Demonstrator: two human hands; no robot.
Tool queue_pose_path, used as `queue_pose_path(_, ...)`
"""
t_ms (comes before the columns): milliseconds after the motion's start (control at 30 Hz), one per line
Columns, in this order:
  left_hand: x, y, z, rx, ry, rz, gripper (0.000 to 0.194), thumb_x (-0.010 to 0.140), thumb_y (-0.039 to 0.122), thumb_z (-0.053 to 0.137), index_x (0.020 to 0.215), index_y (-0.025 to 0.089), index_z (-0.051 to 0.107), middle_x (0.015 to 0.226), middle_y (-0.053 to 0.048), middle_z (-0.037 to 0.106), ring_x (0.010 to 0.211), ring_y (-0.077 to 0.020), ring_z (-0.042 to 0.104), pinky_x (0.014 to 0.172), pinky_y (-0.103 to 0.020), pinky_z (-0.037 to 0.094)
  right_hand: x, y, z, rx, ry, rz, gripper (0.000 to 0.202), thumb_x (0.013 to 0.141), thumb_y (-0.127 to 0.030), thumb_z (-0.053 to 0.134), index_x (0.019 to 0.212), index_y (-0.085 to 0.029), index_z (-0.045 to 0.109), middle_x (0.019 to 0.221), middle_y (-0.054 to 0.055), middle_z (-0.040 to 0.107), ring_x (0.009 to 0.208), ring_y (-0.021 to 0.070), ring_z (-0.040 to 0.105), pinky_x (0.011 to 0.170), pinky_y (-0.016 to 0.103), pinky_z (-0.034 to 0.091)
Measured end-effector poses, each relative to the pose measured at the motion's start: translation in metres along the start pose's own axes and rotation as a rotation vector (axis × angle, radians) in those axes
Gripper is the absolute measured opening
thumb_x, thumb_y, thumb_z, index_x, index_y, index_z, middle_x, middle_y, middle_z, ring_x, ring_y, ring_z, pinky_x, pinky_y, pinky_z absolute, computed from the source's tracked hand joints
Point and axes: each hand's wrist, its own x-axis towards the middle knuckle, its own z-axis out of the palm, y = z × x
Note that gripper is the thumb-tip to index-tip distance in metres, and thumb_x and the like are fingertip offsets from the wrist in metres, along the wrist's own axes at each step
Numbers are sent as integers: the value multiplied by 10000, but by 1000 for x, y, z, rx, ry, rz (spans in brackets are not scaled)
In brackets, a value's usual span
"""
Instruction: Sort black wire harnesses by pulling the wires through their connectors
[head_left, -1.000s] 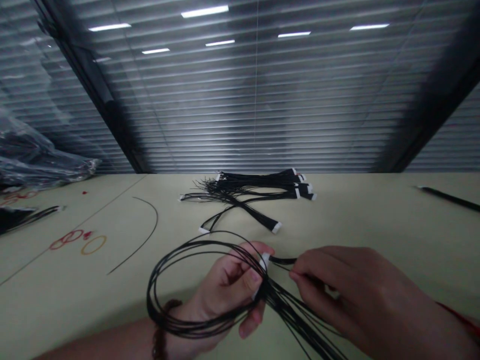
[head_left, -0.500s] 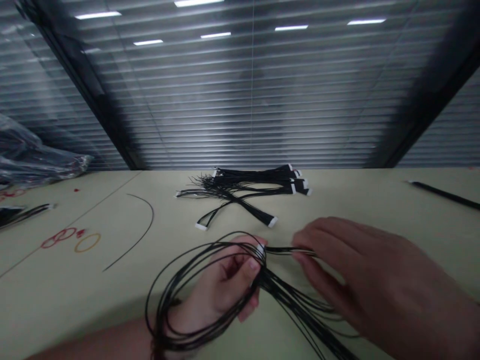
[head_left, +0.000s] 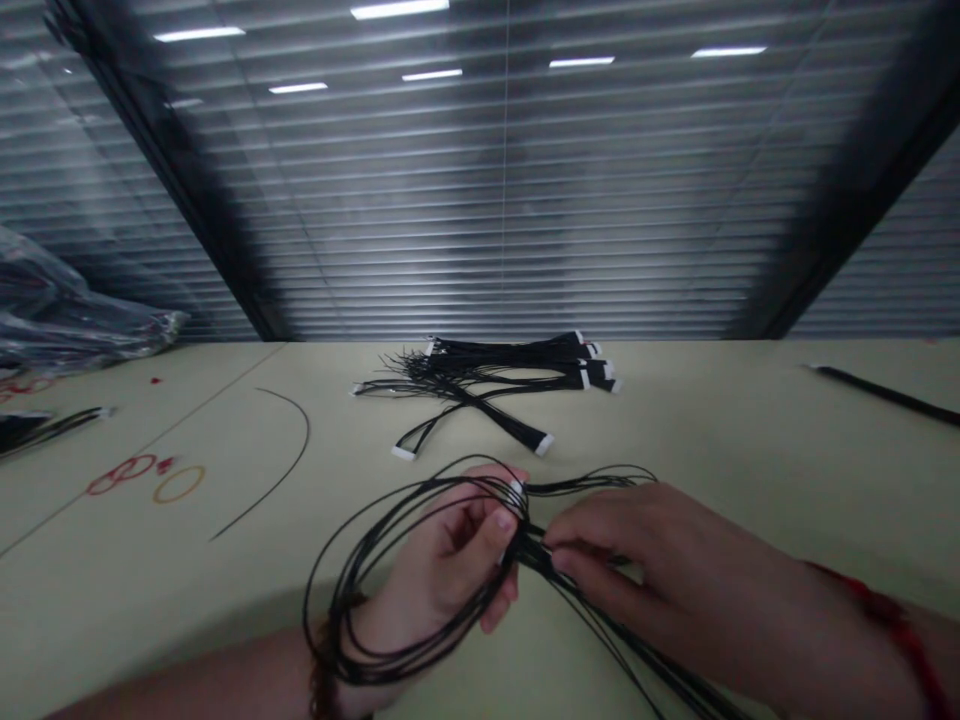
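Thin black wires (head_left: 360,520) loop over and around my left hand (head_left: 457,560), whose thumb and fingers pinch a white connector (head_left: 516,490) where the wires meet. To the right of that connector, my right hand (head_left: 600,560) is closed on some of the black wires, thumb and forefinger together. One group of wires runs out above the right hand, and a thicker bundle trails below it toward the bottom edge. Part of the connector is hidden by the left thumb and the wires.
Beyond my hands lies a pile of black cables (head_left: 510,355) with white connectors. At the left are a single curved wire (head_left: 306,430), red bands (head_left: 120,474), a yellow band (head_left: 178,484) and a plastic bag (head_left: 82,310). A black cable (head_left: 892,393) lies at the right.
My right hand has moved left and slightly down, from the upper wires to wires close beside the connector. The upper wires now spread out above it. My left hand keeps its grip.
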Motion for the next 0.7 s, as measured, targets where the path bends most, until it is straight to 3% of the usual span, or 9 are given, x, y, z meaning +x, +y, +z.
queue_pose_path(333,-2,1,2,53,-97,0,351,763,424,655,1026,204,580,621,38,524,344,-34,434,302,-136,291,-1,7,21,-153,99,-47,203,769,-149,477,570,-181,492,532,-47,515,483,89,407,522,258,224)
queue_pose_path(467,0,-8,-4,70,-160,28,434,792,432,624,1118,166,517,565,55,510,325,-39,415,283,-125,282,0,5,23,-203,139,-54,167,740,-135,465,599,-188,537,555,-34,554,484,103,450,529,276,220)
queue_pose_path(567,0,-13,-6,94,-200,52,344,840,393,580,1102,177,523,584,56,507,337,-31,417,294,-118,304,1,2,25,-239,145,-64,173,752,-131,458,664,-193,593,613,-15,610,518,131,511,546,291,238)
queue_pose_path(700,0,-9,-3,108,-166,23,276,842,397,576,999,170,553,560,57,498,339,-24,416,300,-105,304,2,-1,21,-261,146,-33,156,729,-114,479,659,-190,596,598,-8,606,509,139,515,526,282,264)
